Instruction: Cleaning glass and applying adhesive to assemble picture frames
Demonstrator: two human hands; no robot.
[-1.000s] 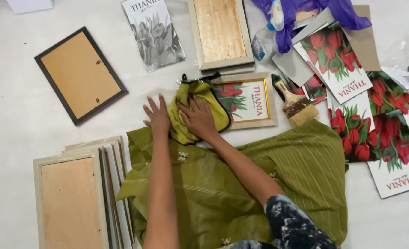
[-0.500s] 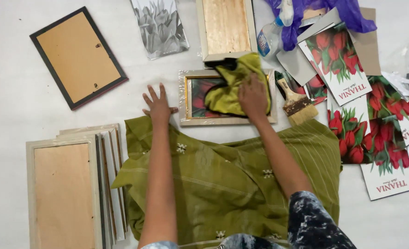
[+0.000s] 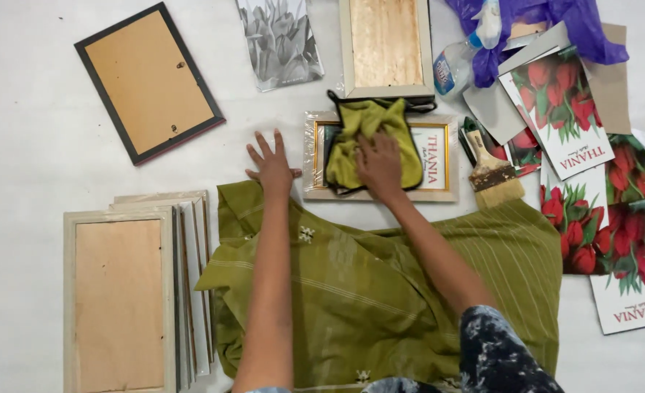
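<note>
Leftmost, a stack of pale wooden picture frames lying backs-up (image 3: 122, 291) sits on the white floor (image 3: 31, 145), with a black-edged frame showing its brown backing board (image 3: 148, 80) well above it. Next comes the left hand (image 3: 270, 166), fingers spread wide and palm flat on the floor, just beside the left edge of the gold-rimmed picture frame with a printed flower card under its glass (image 3: 439, 156); it grips nothing. The right hand (image 3: 380, 164) lies flat on the yellow-green microfibre cloth with dark trim (image 3: 362, 124), pressing it onto the glass, fingers loosely extended rather than clenched. Wiping well, I judge, calls for even pressure, overlapping strokes out to the corners, and the left hand steadying the frame's edge so it cannot slide. Right of the frame lie a wide wooden-handled paintbrush (image 3: 493, 171), then red tulip prints (image 3: 562, 109). An olive striped garment (image 3: 380, 291) covers the person's lap.
</note>
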